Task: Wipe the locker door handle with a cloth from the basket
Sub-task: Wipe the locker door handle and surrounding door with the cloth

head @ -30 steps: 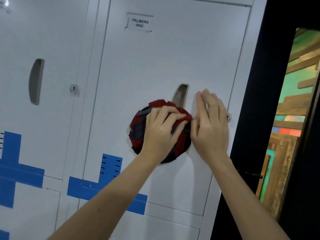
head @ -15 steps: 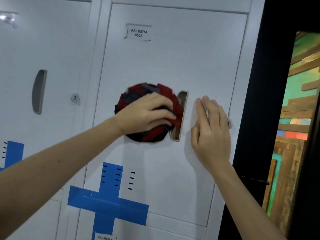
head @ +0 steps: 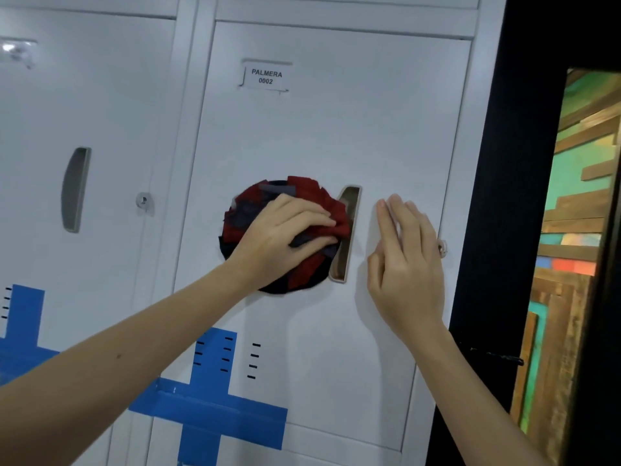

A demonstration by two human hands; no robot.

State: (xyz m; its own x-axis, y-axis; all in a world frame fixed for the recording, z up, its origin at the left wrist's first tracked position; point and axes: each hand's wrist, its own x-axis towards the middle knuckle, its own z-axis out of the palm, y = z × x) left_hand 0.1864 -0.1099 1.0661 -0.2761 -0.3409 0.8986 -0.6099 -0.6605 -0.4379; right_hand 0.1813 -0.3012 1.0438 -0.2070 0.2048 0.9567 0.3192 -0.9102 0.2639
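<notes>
A round red and dark blue patchwork cloth [head: 302,200] is pressed against the white locker door [head: 319,136] labelled PALMERA 0002. My left hand [head: 282,230] grips the cloth, its right edge overlapping the left side of the recessed metal handle [head: 347,230]. My right hand [head: 405,253] lies flat on the door just right of the handle, fingers together and pointing up, holding nothing. The basket is not in view.
A second locker door with its own recessed handle [head: 75,190] and a keyhole [head: 143,200] stands to the left. Blue tape crosses [head: 208,408] mark the lower doors. A black frame [head: 517,196] and a coloured wooden wall [head: 578,230] lie to the right.
My left hand has carried the cloth up and left from below the handle, then to the handle's left edge. My right hand stays flat on the door.
</notes>
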